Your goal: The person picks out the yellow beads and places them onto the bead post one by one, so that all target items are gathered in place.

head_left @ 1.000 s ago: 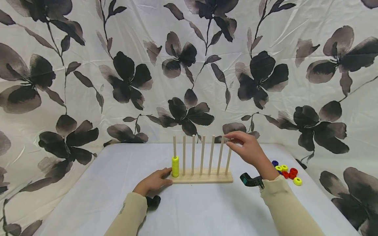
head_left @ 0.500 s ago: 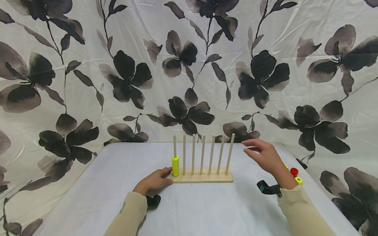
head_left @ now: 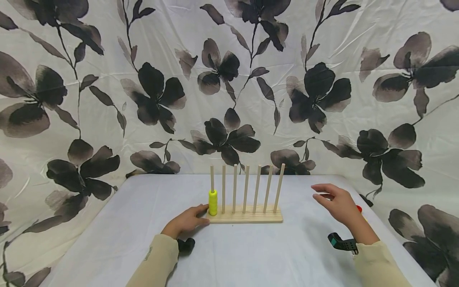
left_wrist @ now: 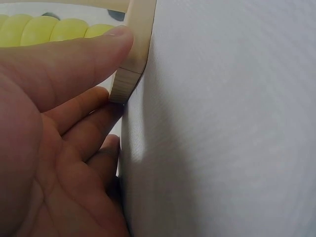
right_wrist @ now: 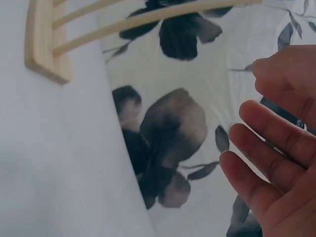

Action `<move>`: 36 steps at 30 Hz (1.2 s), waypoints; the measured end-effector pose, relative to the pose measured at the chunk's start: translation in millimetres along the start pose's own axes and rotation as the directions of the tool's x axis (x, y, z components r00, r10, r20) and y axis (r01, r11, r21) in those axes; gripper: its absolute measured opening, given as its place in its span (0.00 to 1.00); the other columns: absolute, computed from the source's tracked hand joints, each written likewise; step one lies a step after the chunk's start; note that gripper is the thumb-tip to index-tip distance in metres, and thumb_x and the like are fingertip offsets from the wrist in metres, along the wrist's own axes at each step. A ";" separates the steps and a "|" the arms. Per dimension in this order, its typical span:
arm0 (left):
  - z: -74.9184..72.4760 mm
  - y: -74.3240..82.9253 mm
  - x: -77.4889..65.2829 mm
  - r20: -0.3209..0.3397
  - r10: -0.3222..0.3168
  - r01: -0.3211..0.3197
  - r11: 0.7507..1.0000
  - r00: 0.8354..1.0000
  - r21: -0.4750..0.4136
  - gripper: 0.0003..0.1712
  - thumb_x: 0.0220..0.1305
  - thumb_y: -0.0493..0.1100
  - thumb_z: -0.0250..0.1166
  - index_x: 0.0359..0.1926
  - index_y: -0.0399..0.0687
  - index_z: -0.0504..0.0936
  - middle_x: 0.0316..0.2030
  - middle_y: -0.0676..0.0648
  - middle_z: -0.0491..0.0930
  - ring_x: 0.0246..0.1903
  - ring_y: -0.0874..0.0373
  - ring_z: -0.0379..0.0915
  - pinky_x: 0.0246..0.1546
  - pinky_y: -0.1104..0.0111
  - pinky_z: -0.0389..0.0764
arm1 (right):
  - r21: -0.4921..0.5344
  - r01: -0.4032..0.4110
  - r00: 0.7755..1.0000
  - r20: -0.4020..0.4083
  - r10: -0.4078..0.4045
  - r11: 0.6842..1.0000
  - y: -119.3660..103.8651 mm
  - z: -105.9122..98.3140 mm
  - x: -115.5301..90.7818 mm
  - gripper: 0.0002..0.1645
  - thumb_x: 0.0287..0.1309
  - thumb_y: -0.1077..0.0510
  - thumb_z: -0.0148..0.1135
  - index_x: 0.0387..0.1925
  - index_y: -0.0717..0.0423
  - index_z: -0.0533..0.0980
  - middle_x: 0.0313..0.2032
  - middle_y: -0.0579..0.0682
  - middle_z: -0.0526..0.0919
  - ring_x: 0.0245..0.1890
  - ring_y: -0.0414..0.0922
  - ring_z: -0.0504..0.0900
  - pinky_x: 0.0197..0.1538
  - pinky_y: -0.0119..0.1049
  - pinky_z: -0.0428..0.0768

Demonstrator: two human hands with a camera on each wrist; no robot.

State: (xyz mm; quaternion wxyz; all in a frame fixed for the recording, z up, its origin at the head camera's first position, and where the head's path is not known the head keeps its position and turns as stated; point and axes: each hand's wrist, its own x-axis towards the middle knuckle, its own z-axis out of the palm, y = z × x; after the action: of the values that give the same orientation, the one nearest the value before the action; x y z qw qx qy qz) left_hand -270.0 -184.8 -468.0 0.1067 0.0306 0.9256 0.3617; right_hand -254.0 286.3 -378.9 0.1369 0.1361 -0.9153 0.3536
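Note:
A wooden peg stand (head_left: pixel 247 217) with several upright pegs stands on the white table. Yellow beads (head_left: pixel 213 202) are stacked on its leftmost peg; the other pegs are bare. My left hand (head_left: pixel 186 221) holds the left end of the base, thumb at the front corner and fingers round the end. In the left wrist view the thumb (left_wrist: pixel 74 66) lies against the base (left_wrist: pixel 131 74), close to the yellow beads (left_wrist: pixel 54 30). My right hand (head_left: pixel 337 203) hangs over the table, right of the stand, fingers spread and holding nothing. In the right wrist view its fingers (right_wrist: pixel 269 143) are apart.
Beyond my right hand a bit of a red bead (head_left: pixel 359 208) shows; the hand and forearm hide the loose beads there. A floral cloth (head_left: pixel 229 79) hangs behind the table (head_left: pixel 251 255). A black device (head_left: pixel 342 242) is on my right wrist.
My right hand has moved from the top of the rightmost pegs to the right and down, toward the loose beads, now mostly covered. The left hand and stand have stayed put.

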 end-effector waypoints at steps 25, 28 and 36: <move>1.7 -2.8 1.2 0.001 -0.007 0.007 1.000 1.000 -0.003 0.39 0.61 0.52 0.66 0.72 0.55 0.63 0.73 0.40 0.57 0.73 0.38 0.48 0.70 0.39 0.52 | -0.028 -0.296 0.950 0.095 0.298 0.955 60.2 -11.2 -16.2 0.37 0.66 0.37 0.53 0.66 0.58 0.67 0.64 0.66 0.70 0.59 0.64 0.72 0.54 0.58 0.79; 1.6 -3.6 1.7 0.002 0.000 0.000 1.000 1.000 -0.012 0.40 0.61 0.52 0.66 0.72 0.55 0.63 0.73 0.40 0.58 0.73 0.38 0.48 0.70 0.40 0.52 | -0.026 -0.329 0.939 0.102 0.329 0.944 65.4 -13.4 -16.5 0.39 0.66 0.36 0.53 0.66 0.59 0.66 0.65 0.68 0.67 0.61 0.66 0.69 0.55 0.58 0.78; 0.9 -2.5 1.9 0.002 -0.012 0.012 1.000 1.000 -0.015 0.40 0.60 0.53 0.67 0.72 0.55 0.64 0.73 0.40 0.59 0.73 0.38 0.49 0.70 0.39 0.53 | -0.052 -0.391 0.912 0.115 0.394 0.919 78.7 -16.2 -17.1 0.39 0.65 0.39 0.55 0.67 0.60 0.65 0.65 0.69 0.65 0.59 0.67 0.67 0.54 0.57 0.77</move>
State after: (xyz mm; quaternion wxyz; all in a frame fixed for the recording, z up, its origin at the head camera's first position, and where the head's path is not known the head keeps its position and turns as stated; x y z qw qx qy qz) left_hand -271.6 -185.8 -470.7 0.1098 0.0247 0.9229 0.3682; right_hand -262.9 356.1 -421.3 0.0081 -0.0309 -0.9354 0.3521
